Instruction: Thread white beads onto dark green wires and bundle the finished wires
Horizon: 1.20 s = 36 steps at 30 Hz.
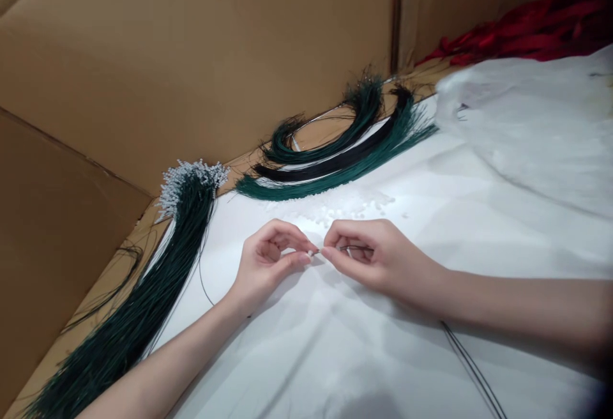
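Note:
Close together over a white sheet (297,336), both hands work fingertip to fingertip. My left hand (268,259) is closed in a pinch on a tiny white bead (311,253). Thumb and forefinger of my right hand (373,253) pinch thin dark cords (473,368) right beside the bead. These cords pass through the right palm and come out below the forearm at the lower right. Whether a cord runs through the bead is too small to tell. Loose white beads (345,205) lie scattered just beyond the hands.
At left lies a long bundle of dark green cords (148,291), its far end thick with white beads (191,182). Behind are curved green and black cord bundles (335,163). Cardboard walls (215,55) surround the sheet; clear plastic (536,119) and red ribbons (536,29) sit at right.

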Tool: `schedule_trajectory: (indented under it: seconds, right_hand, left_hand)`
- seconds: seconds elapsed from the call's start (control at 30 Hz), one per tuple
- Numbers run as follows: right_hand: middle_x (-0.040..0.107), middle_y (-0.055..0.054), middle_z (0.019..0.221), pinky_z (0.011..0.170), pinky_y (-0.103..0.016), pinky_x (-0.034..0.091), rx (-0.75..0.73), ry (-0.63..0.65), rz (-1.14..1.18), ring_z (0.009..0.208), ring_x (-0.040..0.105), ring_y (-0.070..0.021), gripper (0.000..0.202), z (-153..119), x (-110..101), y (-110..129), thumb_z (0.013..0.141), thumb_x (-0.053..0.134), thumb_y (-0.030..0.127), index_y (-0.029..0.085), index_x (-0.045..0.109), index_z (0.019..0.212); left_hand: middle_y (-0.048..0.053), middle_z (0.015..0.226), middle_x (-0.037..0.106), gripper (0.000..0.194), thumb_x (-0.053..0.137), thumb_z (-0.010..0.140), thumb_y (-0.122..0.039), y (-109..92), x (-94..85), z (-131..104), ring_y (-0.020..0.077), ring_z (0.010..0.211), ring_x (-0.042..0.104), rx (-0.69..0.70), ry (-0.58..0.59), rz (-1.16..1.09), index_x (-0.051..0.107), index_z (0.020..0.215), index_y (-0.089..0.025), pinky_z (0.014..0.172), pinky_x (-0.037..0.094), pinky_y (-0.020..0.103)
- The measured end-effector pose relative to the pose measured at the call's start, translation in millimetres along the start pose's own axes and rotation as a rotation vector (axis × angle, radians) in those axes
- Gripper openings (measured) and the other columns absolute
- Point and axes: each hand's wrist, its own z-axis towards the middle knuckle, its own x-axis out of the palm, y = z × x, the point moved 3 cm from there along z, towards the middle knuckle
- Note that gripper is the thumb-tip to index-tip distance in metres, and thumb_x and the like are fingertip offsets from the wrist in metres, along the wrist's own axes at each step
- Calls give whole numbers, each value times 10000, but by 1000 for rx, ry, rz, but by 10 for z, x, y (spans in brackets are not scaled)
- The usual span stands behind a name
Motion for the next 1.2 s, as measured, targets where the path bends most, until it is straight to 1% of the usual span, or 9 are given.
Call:
schedule_trajectory:
  seconds: [0.47,0.63,0.73,0.9,1.07,1.2]
  right_hand:
    - [452,61,576,473,-210,261,-27,7,-28,502,344,-51,136,-9,-5,27,869,580,166,155,595,734]
    - [451,62,577,477,-207,268,-20,15,-27,509,357,-53,135,-7,-6,31,871,581,171,153,593,738]
    - [449,61,582,482,-207,267,-20,19,-28,512,350,-53,124,-4,-5,24,870,586,177,153,599,749]
    - [439,59,586,489,-211,263,-25,38,-31,513,334,-56,127,-8,5,23,879,580,191,152,596,759]
    - [437,56,589,491,-215,260,-23,53,-32,515,332,-59,129,-7,2,34,880,579,191,153,598,758]
    - [430,59,583,488,-213,257,-32,51,-27,512,326,-56,130,-6,-3,41,876,579,178,149,598,750]
  left_hand:
    - [-8,820,740,180,787,767,-107,-23,23,-3,88,787,699,2,15,7,665,877,-181,758,555,158]
    - [-2,816,729,176,801,757,-140,-20,17,-11,97,775,688,-15,-4,51,667,864,-177,730,562,164]
    - [1,805,722,155,799,758,-146,-29,22,-14,96,758,682,-1,-5,75,671,843,-170,713,561,163]
    - [14,807,718,152,792,759,-136,-32,24,-22,114,758,687,23,-3,100,668,842,-165,714,568,191]
    - [25,808,710,146,789,763,-162,-19,14,-22,136,749,695,23,-3,123,664,837,-161,701,574,222]
    - [24,803,711,140,787,764,-161,-24,16,-22,138,745,698,33,2,129,664,830,-164,696,570,224]
